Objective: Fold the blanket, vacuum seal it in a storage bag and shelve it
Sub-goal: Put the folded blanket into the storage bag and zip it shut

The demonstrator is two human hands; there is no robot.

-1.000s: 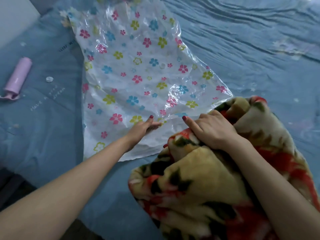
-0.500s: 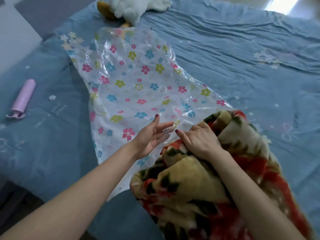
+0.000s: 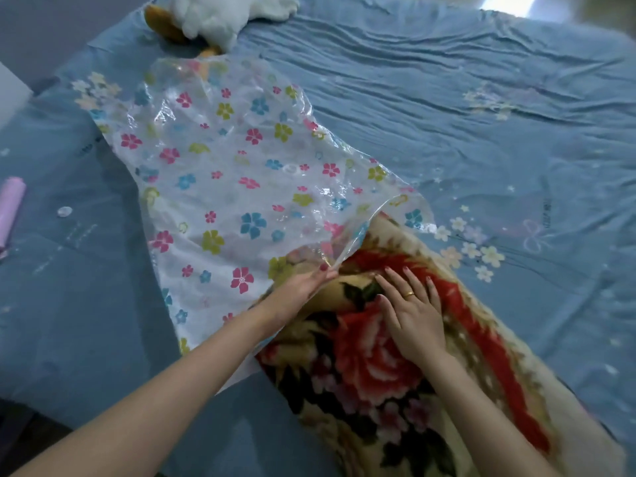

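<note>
A clear storage bag (image 3: 220,187) printed with coloured flowers lies flat on the blue bed. A folded plush blanket (image 3: 378,373), cream with red roses, lies at the bag's near opening, its far end under the lifted plastic flap. My left hand (image 3: 296,290) pinches the upper edge of the bag's mouth and holds it raised. My right hand (image 3: 409,311) lies flat with spread fingers on top of the blanket, a ring on one finger.
A pink cylindrical pump (image 3: 10,208) lies at the left edge with a small round cap (image 3: 64,211) beside it. A white and orange plush toy (image 3: 213,15) sits at the head of the bag. The blue bedsheet (image 3: 481,132) stretches wide on the right.
My left hand has taken hold of the bag's upper edge and lifted it. The blanket's far end has slid under the flap, and my right hand has flattened on top.
</note>
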